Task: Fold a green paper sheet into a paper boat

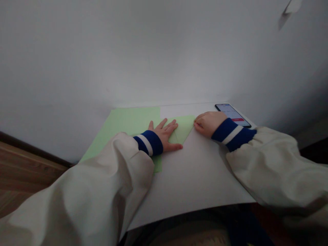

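A folded piece of light green paper (pixel 180 129) lies on the white tabletop, with a crease line showing across it. My left hand (pixel 167 135) is spread flat over the left part of this paper, fingers apart and thumb pointing right. At the paper's far right corner, my right hand (pixel 208 123) is closed, with its fingertips pinched at the tip. A larger green sheet (pixel 133 118) lies flat at the left, partly covered by my left sleeve and hand.
A phone (pixel 234 116) with a lit screen rests at the back right, just behind my right wrist. The white table (pixel 197 177) meets a pale wall (pixel 164 61) at its back edge. Brown wooden furniture (pixel 23 171) stands on the left.
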Available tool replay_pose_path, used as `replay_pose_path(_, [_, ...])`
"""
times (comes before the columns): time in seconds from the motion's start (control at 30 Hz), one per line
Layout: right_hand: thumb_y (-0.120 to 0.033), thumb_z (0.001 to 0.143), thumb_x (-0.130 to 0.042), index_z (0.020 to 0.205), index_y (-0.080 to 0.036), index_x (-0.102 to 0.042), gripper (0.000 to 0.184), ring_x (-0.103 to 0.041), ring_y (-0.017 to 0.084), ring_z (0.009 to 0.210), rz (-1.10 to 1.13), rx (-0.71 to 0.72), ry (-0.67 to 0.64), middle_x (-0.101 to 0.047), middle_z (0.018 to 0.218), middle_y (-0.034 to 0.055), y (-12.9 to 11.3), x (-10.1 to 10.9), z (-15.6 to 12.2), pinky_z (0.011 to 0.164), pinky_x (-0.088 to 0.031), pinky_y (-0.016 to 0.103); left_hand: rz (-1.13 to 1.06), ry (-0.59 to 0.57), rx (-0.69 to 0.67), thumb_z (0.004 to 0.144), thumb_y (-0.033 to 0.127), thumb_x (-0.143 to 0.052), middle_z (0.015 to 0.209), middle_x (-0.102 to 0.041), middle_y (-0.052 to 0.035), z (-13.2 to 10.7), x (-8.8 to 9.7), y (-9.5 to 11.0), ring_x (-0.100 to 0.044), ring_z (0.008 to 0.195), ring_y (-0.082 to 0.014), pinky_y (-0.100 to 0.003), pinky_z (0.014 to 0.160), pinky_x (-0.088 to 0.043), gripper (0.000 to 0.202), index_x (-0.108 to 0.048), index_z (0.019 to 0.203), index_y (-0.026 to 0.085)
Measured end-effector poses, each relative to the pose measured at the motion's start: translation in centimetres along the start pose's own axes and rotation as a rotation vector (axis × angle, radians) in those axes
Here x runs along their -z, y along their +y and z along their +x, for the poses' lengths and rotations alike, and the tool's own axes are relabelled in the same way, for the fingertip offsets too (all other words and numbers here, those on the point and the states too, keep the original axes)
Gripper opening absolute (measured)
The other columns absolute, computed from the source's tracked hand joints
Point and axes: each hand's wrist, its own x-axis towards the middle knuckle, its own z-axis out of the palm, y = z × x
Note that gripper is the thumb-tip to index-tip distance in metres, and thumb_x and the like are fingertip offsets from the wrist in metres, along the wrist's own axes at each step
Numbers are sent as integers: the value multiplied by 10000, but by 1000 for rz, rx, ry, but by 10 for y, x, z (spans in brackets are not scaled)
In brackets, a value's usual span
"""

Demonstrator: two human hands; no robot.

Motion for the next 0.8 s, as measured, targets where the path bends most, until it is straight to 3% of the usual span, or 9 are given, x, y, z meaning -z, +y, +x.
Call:
replay_pose_path(0.17, [-365, 861, -323, 758, -176, -677, 414, -627, 222, 833, -64, -112, 31, -695, 850, 114, 1, -2, 0, 585, -397, 289, 1, -2, 2, 684, 780, -349, 1513, -66, -4, -2, 0, 1, -48, 1379, -340, -692, 1013, -39, 943, -143, 1437, 251])
replay_pose_path(0.3, [-353, 854, -331, 771, -179, -670, 390, -631, 232, 825, -79, -130, 55, -694, 858, 112, 1, -5, -1, 548, -387, 287, 5, 4, 3, 683, 782, -350, 1514, -64, -7, -3, 0, 1, -53, 1380, -335, -673, 1027, -41, 932, -152, 1435, 269])
replay_pose_path(0.47, [-330, 861, -331, 852, -152, -667, 381, -619, 259, 864, -89, -115, 51, -677, 946, 124, 2, -10, 1, 606, -430, 327, 3, 16, 2, 692, 775, -347, 1514, -66, -15, -3, 1, 1, -55, 1382, -326, -671, 1029, -38, 929, -157, 1435, 250])
replay_pose_path(0.63, [-354, 863, -386, 1115, -134, -600, 397, -558, 266, 1021, -84, 2, 124, -521, 1293, 124, 4, -10, 0, 741, -453, 376, 11, 10, -13, 634, 809, -384, 1513, -67, -37, -2, 2, 1, -53, 1377, -349, -678, 1026, -39, 1030, -157, 1437, 205])
replay_pose_path(0.73, [-390, 840, -463, 1162, -129, -572, 429, -531, 277, 1065, -88, 94, 239, -475, 1343, 122, 6, -8, -1, 788, -445, 394, 10, 25, -35, 614, 817, -405, 1512, -78, -58, 0, 0, -2, -65, 1372, -364, -680, 1022, -39, 1064, -168, 1434, 183])
replay_pose_path(0.8, [-361, 844, -481, 1129, -156, -596, 369, -529, 263, 1068, -82, 217, 310, -518, 1306, 98, 6, -8, -1, 794, -438, 382, 8, 48, -51, 617, 813, -412, 1510, -94, -77, 2, -2, -5, -80, 1370, -364, -663, 1032, -46, 1061, -180, 1432, 175])
